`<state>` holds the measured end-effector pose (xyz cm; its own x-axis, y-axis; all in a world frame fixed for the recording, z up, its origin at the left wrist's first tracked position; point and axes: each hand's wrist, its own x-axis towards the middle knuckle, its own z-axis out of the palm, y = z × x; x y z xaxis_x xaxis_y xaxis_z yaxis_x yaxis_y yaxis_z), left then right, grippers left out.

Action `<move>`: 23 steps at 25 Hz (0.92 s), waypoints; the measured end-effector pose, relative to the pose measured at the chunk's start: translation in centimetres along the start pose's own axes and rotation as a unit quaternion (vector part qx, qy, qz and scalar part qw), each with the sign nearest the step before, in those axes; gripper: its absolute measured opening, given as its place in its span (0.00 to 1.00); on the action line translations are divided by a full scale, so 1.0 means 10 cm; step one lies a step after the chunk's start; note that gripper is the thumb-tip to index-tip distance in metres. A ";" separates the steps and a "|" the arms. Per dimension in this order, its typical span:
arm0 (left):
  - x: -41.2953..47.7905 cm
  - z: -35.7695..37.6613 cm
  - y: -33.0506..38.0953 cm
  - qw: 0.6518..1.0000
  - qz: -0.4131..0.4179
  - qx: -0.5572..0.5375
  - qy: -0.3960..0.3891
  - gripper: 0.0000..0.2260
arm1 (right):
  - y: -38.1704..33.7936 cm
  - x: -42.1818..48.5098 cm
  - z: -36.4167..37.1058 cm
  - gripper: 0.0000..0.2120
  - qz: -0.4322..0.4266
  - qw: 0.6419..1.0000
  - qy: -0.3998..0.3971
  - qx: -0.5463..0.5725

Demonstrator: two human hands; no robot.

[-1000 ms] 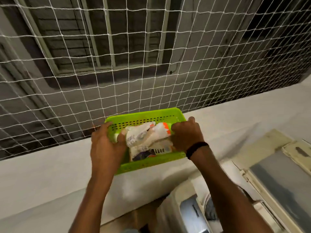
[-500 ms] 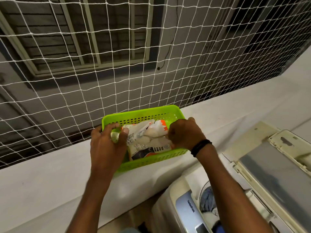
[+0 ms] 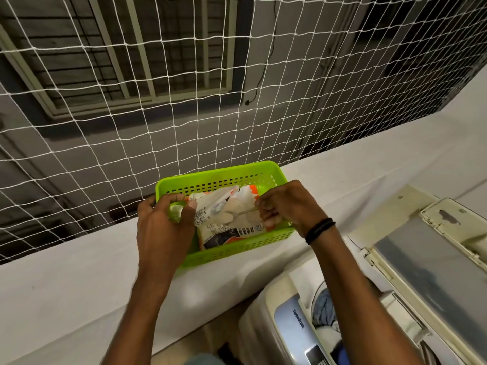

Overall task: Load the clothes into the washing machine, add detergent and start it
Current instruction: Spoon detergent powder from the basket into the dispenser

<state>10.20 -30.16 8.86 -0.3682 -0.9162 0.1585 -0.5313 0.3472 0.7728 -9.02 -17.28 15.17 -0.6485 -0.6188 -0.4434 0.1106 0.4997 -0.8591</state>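
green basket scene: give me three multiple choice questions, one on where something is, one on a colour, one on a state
1. Where is the detergent pouch?
A on the floor
B in the green basket
C hanging on the net

2. What colour is the wristband on the right arm?
A black
B red
C white

3. How does the lid of the washing machine stand?
A shut
B taken off
C raised open

Answers:
1 B, the pouch lies inside the basket's walls.
2 A, the band is plainly black.
3 C, the lid is tipped up and clothes show in the drum.
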 end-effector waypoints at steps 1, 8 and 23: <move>0.01 0.01 -0.01 1.000 0.001 0.003 0.003 0.17 | 0.00 -0.02 -0.04 0.08 -0.005 1.000 0.017 0.010; 0.00 0.02 -0.02 1.000 0.014 0.018 0.014 0.19 | 0.12 -0.25 -0.35 0.07 -0.035 0.994 0.057 0.091; -0.76 0.28 0.89 0.954 0.237 -0.172 0.060 0.05 | 0.88 -1.02 -1.12 0.11 -0.031 0.950 0.186 0.251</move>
<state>6.11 -19.53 12.81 -0.4042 -0.6961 0.5933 -0.0372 0.6607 0.7498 -9.85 0.24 15.00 -0.8758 -0.3347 -0.3476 0.3483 0.0600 -0.9354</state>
